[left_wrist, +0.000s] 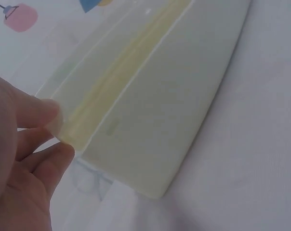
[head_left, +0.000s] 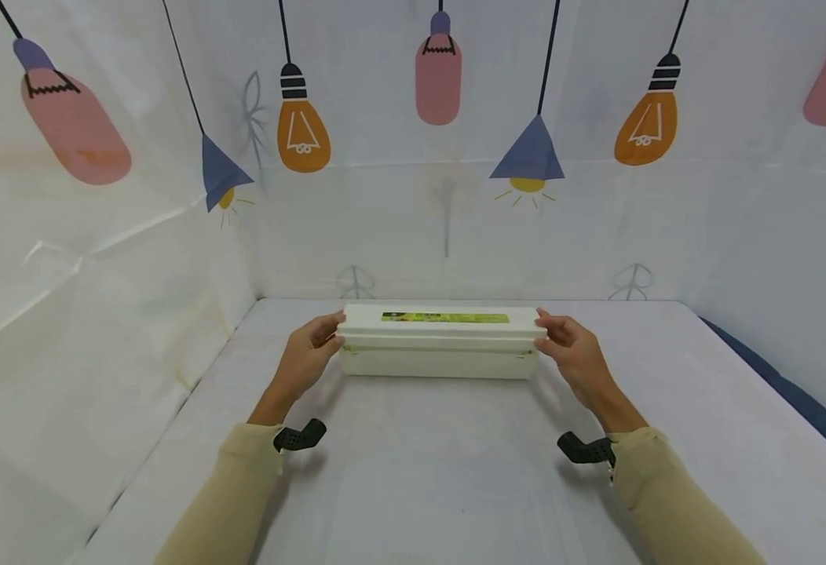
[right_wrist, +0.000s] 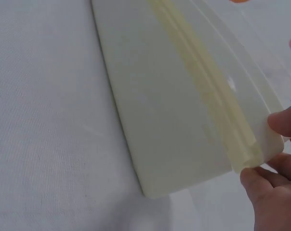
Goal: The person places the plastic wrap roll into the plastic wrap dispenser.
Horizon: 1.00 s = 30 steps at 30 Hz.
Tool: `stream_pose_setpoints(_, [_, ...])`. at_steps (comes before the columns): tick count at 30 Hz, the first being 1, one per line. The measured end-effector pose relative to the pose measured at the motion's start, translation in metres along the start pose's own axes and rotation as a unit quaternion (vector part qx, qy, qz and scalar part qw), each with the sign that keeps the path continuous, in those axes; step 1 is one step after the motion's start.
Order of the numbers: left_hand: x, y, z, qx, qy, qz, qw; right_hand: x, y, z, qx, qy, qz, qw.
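Note:
A long, narrow cream-white plastic box (head_left: 434, 364) sits on the table, its long side facing me. Its lid (head_left: 438, 332) carries a yellow-green label (head_left: 455, 318) on top. At the left end, my left hand (head_left: 305, 355) holds the lid between thumb and fingers. My right hand (head_left: 579, 359) grips the opposite end of the lid the same way. In the left wrist view, the thumb and fingertips (left_wrist: 59, 156) meet the lid's corner above the box wall (left_wrist: 155, 110). The right wrist view shows a yellowish rim (right_wrist: 213, 96) along the lid. The box's inside is hidden.
The white-covered table (head_left: 434, 471) extends around the box. A white sheet (head_left: 385, 227) printed with hanging lamps stands behind it, and more sheeting (head_left: 102, 314) runs along the left. Dark blue material (head_left: 794, 392) shows beyond the right edge. Each wrist wears a black mount.

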State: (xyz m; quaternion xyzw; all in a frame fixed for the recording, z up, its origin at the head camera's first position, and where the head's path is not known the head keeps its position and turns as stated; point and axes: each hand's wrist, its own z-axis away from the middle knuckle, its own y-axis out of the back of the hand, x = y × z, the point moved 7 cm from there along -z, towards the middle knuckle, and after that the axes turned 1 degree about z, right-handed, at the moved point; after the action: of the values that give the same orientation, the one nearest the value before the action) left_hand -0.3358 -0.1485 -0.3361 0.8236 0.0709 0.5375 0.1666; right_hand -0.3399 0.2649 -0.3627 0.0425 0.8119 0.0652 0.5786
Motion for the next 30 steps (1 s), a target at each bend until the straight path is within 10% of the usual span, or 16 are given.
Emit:
stream_pose_setpoints(18, [-0.019, 0.006, 0.004, 0.015, 0.025, -0.003, 0.9996, 0.007, -0.012, -0.005, -0.012, -0.019, 0.047, 0.9986])
stream_pose_setpoints(30, [-0.060, 0.004, -0.010, 0.017, 0.033, 0.005, 0.9993, 0.011, -0.008, -0.005, -0.003, -0.025, 0.067, 0.9974])
